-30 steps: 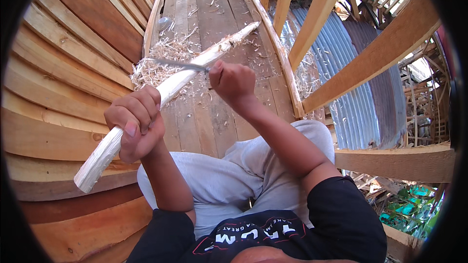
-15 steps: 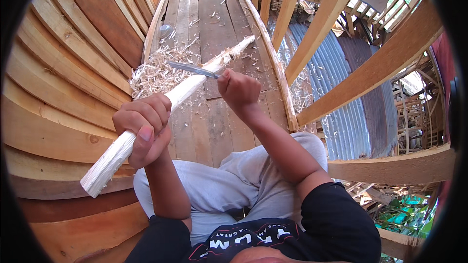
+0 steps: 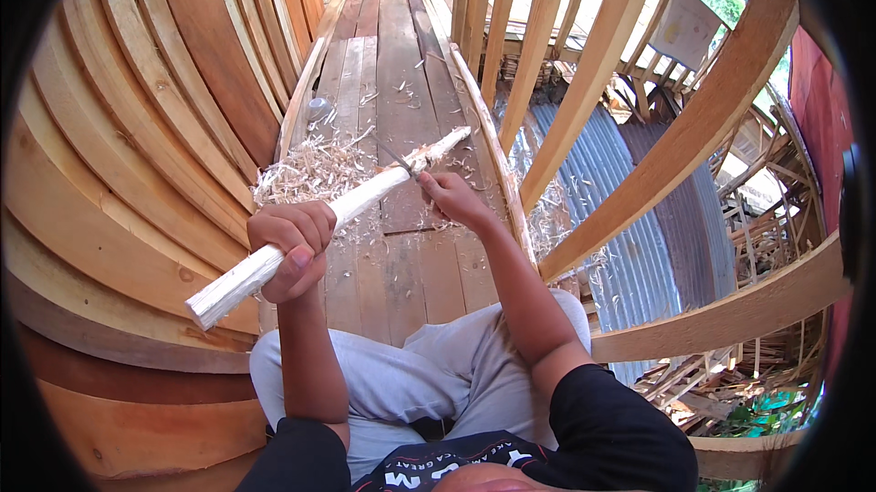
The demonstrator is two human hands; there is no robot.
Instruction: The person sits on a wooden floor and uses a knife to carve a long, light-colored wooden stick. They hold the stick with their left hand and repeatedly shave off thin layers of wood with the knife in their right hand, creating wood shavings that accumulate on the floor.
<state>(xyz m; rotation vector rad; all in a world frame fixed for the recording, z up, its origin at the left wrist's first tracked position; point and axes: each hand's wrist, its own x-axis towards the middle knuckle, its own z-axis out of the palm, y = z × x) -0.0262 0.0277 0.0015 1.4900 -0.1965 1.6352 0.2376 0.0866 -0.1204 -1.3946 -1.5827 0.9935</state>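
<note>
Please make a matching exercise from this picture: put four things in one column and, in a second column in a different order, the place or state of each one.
Things:
1. left hand
2. right hand
3. wood shavings
4. white stick

Places or states:
A. heaped on the plank floor, left of the stick
B. closed around the near part of the stick
C. holds a knife against the stick
D. slants from lower left up to the right

Pairs: 1-B, 2-C, 3-A, 4-D
</note>
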